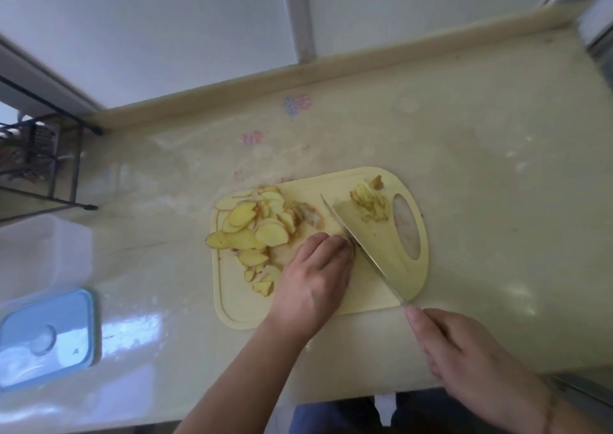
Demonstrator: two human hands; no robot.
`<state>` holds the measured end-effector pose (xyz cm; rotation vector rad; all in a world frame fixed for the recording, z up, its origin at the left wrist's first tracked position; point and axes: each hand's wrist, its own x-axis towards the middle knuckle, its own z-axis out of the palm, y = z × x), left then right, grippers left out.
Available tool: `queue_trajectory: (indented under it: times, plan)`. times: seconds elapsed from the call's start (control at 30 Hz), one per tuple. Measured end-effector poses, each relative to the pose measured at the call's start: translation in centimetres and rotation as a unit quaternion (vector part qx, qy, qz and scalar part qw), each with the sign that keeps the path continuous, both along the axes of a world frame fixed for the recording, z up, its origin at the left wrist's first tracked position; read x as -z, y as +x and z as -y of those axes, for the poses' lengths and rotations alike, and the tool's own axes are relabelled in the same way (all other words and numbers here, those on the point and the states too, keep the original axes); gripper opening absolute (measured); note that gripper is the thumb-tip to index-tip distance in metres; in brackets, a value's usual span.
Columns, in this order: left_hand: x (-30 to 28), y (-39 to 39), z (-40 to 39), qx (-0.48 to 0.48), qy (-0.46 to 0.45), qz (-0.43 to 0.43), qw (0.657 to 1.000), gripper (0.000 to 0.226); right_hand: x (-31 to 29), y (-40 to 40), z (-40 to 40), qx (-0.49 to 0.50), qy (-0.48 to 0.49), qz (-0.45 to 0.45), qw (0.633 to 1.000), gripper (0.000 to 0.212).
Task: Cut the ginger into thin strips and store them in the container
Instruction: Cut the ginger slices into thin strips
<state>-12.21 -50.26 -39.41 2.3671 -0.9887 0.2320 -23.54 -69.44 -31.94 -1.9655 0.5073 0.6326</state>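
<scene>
Surroundings: a pale yellow worktop fills most of the frame; a black wire rack stands at the left edge, and a white wall rises behind the worktop's raised back lip.
In the way: the left hand covers the piece under the blade, so that piece cannot be seen.
Container: a box with a light blue lid sits at the lower left of the frame, well apart from the board; the lid is on and its contents cannot be told.
Cutting board: a pale yellow cutting board lies in the middle of the frame, its oval handle hole toward the right.
Ginger slices: a loose heap of thin yellow ginger slices with brownish skin edges lies on the board's left part, some overhanging its left edge.
Cut strips: a small pile of ginger strips lies at the board's upper right, just beside the handle hole.
Knife: the knife runs diagonally across the board, tip toward the upper left.
Left hand: fingers curled down, pressing on the board right against the blade.
Right hand: the right hand, at the lower right, grips the knife handle.
</scene>
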Motion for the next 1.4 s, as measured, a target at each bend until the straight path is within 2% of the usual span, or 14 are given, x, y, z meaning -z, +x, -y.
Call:
queue_trajectory:
  times: [0.13, 0.3, 0.43, 0.5, 0.67, 0.7, 0.8, 0.83, 1.07, 1.2, 1.33, 1.4]
  plan:
    - [0.1, 0.1, 0.1, 0.007, -0.011, -0.008, 1.000, 0.013, -0.4, -0.2, -0.3, -0.004, -0.038, 0.014, 0.999, 0.080]
    - [0.7, 0.2, 0.2, 0.007, -0.022, -0.019, 1.000, 0.010, -1.8, -0.4, -0.8, -0.010, -0.062, 0.007, 0.998, 0.061]
    - [1.0, 0.3, 0.1, 0.011, -0.031, -0.022, 0.999, 0.011, -2.2, -0.1, -0.8, -0.020, -0.067, 0.004, 0.998, 0.062]
    - [1.1, 0.4, 0.0, 0.008, -0.035, -0.021, 0.999, 0.012, -2.0, -0.1, -0.7, -0.012, -0.070, 0.009, 0.997, 0.067]
    - [1.2, 0.4, 0.1, -0.003, -0.048, -0.016, 0.999, 0.011, -1.1, 0.4, -0.3, -0.010, -0.074, 0.010, 0.997, 0.104]
    - [1.1, 0.3, 0.2, -0.006, -0.052, -0.013, 0.999, 0.011, -0.7, 0.7, -0.1, -0.016, -0.062, 0.011, 0.998, 0.102]
    - [1.1, 0.3, 0.4, -0.011, -0.059, -0.009, 0.998, 0.010, -0.2, 1.9, -0.1, -0.012, -0.032, 0.022, 0.999, 0.071]
    - [1.1, 0.3, 0.4, -0.013, -0.060, -0.010, 0.998, 0.010, -0.1, 2.1, -0.1, -0.013, -0.036, 0.023, 0.999, 0.069]
    - [1.3, 0.2, 0.4, -0.015, -0.076, -0.020, 0.997, 0.009, -1.0, 0.5, -0.2, -0.015, -0.075, 0.038, 0.996, 0.102]
    - [1.1, 0.4, 0.3, -0.019, -0.082, -0.028, 0.996, 0.008, -1.4, 0.4, -0.2, -0.026, -0.088, 0.031, 0.995, 0.096]
    - [0.8, 0.4, 0.5, -0.010, -0.076, -0.020, 0.997, 0.007, -1.4, 0.4, -0.4, -0.038, -0.094, 0.042, 0.994, 0.074]
    - [0.9, 0.4, 0.4, -0.007, -0.076, -0.021, 0.997, 0.008, -1.0, 0.5, -0.5, -0.039, -0.097, 0.050, 0.993, 0.073]
